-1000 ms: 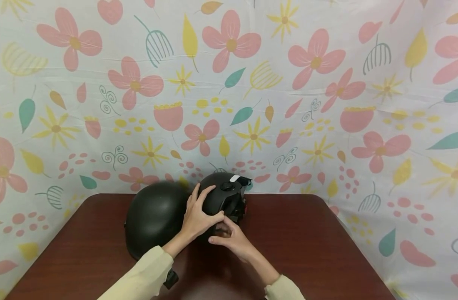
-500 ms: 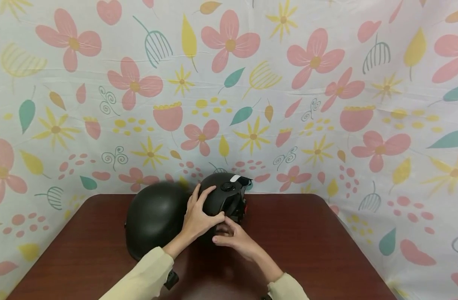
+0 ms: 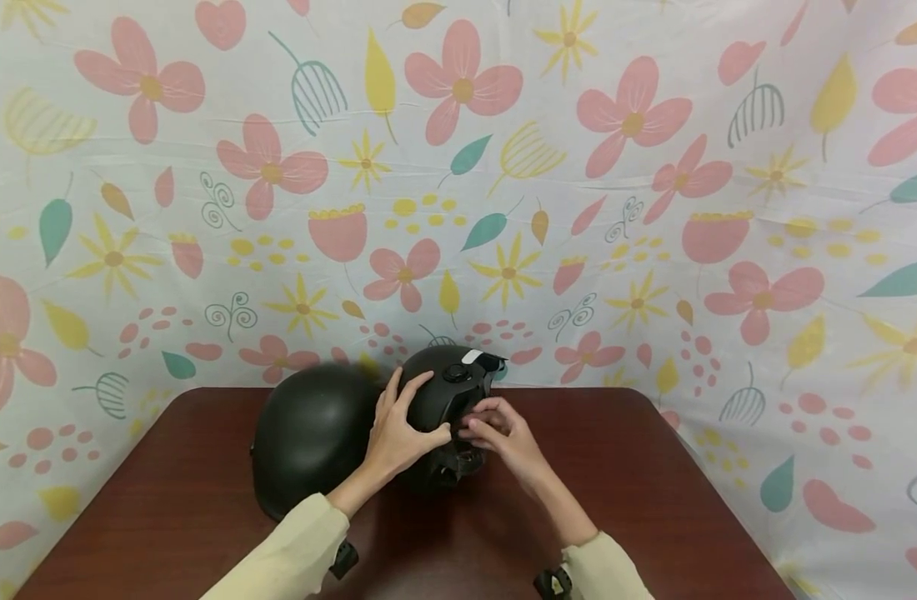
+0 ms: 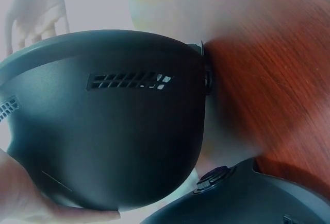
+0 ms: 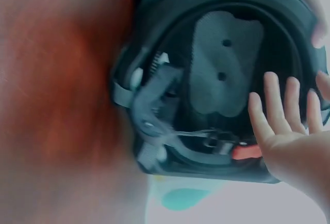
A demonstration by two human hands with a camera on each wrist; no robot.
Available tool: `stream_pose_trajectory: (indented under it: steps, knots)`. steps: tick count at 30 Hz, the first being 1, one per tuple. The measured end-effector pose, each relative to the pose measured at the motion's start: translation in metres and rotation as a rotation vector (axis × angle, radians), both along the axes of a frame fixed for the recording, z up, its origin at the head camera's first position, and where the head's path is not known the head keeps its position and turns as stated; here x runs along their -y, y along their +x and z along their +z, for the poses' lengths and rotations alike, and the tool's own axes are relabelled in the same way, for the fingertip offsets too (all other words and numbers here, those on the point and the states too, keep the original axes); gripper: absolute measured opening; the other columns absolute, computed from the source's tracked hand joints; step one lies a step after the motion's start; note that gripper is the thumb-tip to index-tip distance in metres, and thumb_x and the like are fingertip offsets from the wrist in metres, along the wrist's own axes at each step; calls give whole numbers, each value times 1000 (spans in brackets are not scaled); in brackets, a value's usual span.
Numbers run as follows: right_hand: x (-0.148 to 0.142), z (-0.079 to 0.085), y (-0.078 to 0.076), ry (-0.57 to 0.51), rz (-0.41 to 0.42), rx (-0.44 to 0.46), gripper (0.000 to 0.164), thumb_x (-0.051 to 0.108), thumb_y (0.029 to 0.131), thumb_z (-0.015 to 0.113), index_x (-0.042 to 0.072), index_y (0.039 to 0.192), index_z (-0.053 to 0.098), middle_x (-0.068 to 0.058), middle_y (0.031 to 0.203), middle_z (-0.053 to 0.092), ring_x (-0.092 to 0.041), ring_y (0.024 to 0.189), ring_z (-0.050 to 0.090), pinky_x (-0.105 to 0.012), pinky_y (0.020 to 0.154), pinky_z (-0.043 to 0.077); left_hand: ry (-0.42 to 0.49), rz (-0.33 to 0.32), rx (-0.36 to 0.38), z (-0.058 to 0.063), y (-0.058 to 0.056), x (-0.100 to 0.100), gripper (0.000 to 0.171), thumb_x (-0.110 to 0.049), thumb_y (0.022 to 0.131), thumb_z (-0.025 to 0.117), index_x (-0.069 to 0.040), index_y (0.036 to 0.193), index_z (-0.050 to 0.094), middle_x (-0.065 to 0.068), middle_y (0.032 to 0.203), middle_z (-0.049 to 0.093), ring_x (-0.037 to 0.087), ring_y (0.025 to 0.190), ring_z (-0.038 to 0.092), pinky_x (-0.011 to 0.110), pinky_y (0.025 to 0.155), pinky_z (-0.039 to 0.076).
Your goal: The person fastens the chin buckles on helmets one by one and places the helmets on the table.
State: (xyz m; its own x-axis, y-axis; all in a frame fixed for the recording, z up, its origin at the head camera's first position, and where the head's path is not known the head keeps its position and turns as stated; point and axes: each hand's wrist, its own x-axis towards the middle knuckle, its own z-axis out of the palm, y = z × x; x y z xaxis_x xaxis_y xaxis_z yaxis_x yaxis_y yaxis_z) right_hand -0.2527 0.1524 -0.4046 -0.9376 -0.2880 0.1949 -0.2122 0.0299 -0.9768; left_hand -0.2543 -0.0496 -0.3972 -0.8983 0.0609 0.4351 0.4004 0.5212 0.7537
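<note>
A black helmet (image 3: 432, 408) with a round side knob and a small white patch lies tipped on the table, its opening toward the right. My left hand (image 3: 394, 433) grips it, fingers spread over the shell and thumb at the rim. At the opening is my right hand (image 3: 511, 442). In the right wrist view that hand's fingers (image 5: 278, 105) look straight, in front of the grey inner pad (image 5: 227, 64), near grey straps (image 5: 154, 110) and a red buckle part (image 5: 246, 152). I see nothing between them. The left wrist view shows the shell's vent (image 4: 129, 81).
Another black helmet (image 3: 312, 442) stands close on the left, under my left forearm. Both helmets are at the far side of the dark red wooden table (image 3: 616, 492). A flower-patterned cloth (image 3: 458, 183) hangs right behind the table's back edge.
My right hand has moved up and to the right along the helmet's opening, showing the straps and lower rim. My left hand and both helmets have stayed in place.
</note>
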Motion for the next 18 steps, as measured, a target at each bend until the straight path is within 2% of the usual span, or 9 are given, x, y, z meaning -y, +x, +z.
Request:
stream_pose_trajectory:
  steps: [3, 7, 10, 13, 18]
  knots:
    - [-2, 11, -2, -21, -68, -37, 26, 17, 99, 57, 1, 115, 43, 3, 98, 63, -5, 86, 70, -29, 87, 57, 0, -1, -5, 0, 0, 0, 73, -37, 74, 75, -35, 142, 48, 14, 163, 18, 49, 142, 27, 75, 90, 36]
    - [-4, 25, -6, 14, -144, -59, 24, 15, 99, 57, 3, 116, 43, 4, 96, 57, -5, 81, 66, -25, 81, 57, 3, -1, -4, 0, 1, 0, 73, -36, 74, 75, -33, 142, 49, 14, 163, 18, 50, 141, 28, 75, 88, 37]
    - [-4, 36, -10, 60, -201, -75, 30, 17, 99, 57, 4, 123, 45, -2, 103, 56, -7, 85, 63, -27, 78, 56, 6, -5, 0, 0, 1, 0, 73, -36, 74, 74, -32, 142, 49, 14, 163, 17, 50, 142, 27, 75, 89, 36]
    - [-5, 44, -16, 123, -237, -95, 35, 22, 99, 58, 8, 129, 47, -11, 119, 55, -14, 98, 60, -33, 81, 54, 7, -9, 4, 0, 1, 0, 73, -36, 74, 74, -33, 142, 48, 12, 164, 16, 49, 142, 26, 75, 91, 35]
    - [-4, 48, -26, 234, -197, -108, 44, 29, 99, 58, 13, 138, 44, -16, 141, 42, -32, 123, 49, -46, 94, 48, 1, -17, -18, -1, 1, 0, 73, -35, 74, 74, -31, 143, 48, 15, 163, 17, 51, 141, 28, 75, 90, 36]
